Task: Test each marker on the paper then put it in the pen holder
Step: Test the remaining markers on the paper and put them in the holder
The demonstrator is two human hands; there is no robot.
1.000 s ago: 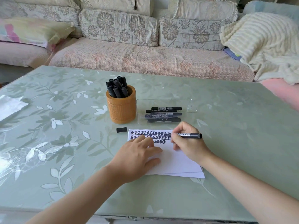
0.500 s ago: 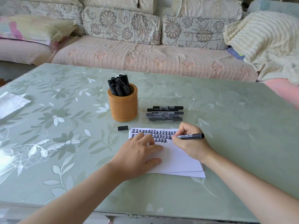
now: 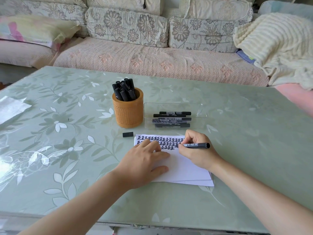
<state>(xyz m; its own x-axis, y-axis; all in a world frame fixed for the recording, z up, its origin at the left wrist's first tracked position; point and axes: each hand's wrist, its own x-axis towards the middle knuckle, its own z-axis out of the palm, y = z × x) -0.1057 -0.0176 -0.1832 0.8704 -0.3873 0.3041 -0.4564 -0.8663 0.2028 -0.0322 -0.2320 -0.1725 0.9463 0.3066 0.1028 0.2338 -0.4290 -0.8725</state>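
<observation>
My right hand (image 3: pixel 198 150) grips a black marker (image 3: pixel 197 145) with its tip on the white paper (image 3: pixel 184 168), at the end of the third row of black marks. My left hand (image 3: pixel 144 164) lies flat on the paper's left half and holds it down. The marker's black cap (image 3: pixel 127 134) lies on the table left of the paper. Behind it stands an orange pen holder (image 3: pixel 128 111) with several black markers upright in it. A clear tray (image 3: pixel 175 116) to its right holds several more markers lying flat.
The green floral table (image 3: pixel 67 150) runs to a near edge at the bottom. A crinkled clear sheet (image 3: pixel 11 108) lies at the far left. A sofa with cushions and a cream blanket (image 3: pixel 277 44) stands behind the table.
My right hand has shifted slightly while marking the third row on the paper. My left hand stays flat on the sheet. The view has tilted a little.
</observation>
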